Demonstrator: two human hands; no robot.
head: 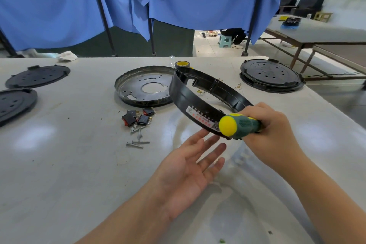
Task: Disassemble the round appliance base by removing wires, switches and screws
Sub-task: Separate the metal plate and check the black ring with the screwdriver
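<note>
My right hand [269,130] grips a green and yellow screwdriver [239,125] together with the near rim of a black plastic ring [178,93], which is lifted and tilted over the table. A white label sits on the ring's outer wall. My left hand [190,166] is open, palm up, just below the ring's near edge and not touching it. On the table behind lies a round metal plate [138,87] with a central hole. Several black rocker switches [136,118] and loose screws [137,138] lie left of the ring.
Two black round covers [37,76] [13,103] lie at the left. Another assembled round base [270,75] stands at the right rear. A yellow tape roll [183,64] and a crumpled cloth [67,55] sit near the far edge. Blue curtains hang behind.
</note>
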